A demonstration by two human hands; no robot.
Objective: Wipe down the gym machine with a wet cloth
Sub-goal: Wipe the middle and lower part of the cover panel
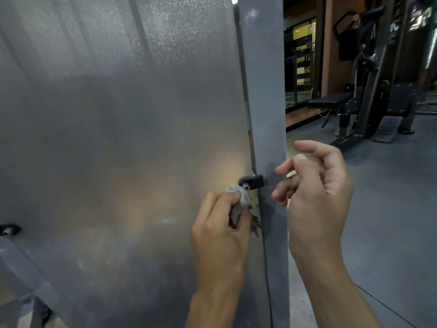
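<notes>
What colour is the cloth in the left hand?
Grey, seen in the head view: cloth, left hand.

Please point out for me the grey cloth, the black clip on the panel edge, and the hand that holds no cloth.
grey cloth (238,192): head view, on the bunched top fold.
black clip (254,181): head view, on its body.
right hand (316,192): head view, on its back.

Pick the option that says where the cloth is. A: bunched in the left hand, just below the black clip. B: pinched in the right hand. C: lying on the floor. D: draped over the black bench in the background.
A: the left hand grips the grey cloth against the panel, just under the black clip; the right hand holds nothing.
</notes>
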